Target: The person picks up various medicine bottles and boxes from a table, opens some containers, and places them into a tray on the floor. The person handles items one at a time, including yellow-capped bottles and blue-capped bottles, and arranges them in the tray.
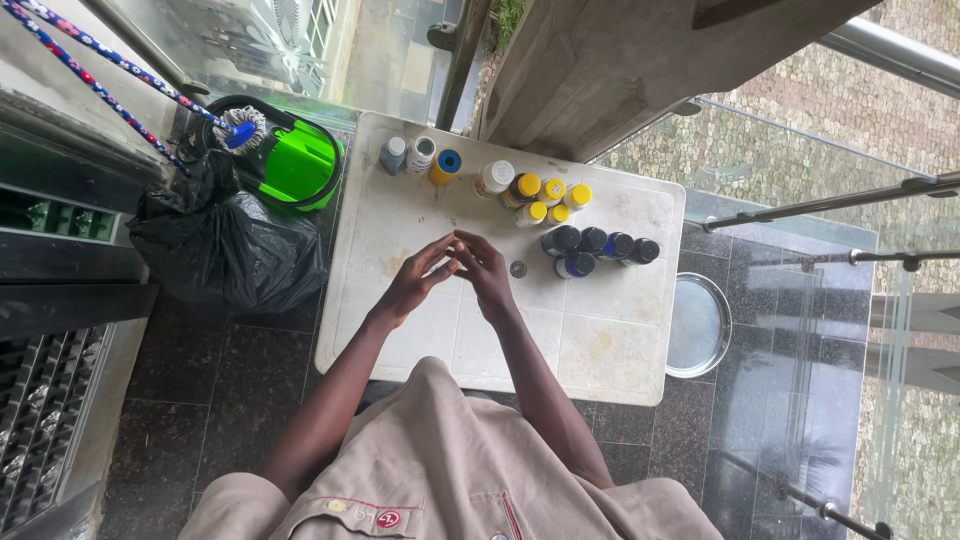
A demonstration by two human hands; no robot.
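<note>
My left hand (pixel 415 278) and my right hand (pixel 484 270) meet fingertip to fingertip over the middle of a white plastic table (pixel 600 350). Whether something small is pinched between the fingers cannot be told. A small round grey cap (pixel 518 268) lies on the table just right of my right hand. Behind the hands stand several bottles: yellow-capped ones (pixel 550 196), dark blue-capped ones (pixel 598 246), a white-capped one (pixel 494 178), and a yellow bottle with a blue cap (pixel 446 165).
A green mop bucket (pixel 296 160) with a mop and a black rubbish bag (pixel 225 245) stand left of the table. A round metal tray (pixel 698 325) lies on the dark tiled floor at the right. Glass railing borders the right side.
</note>
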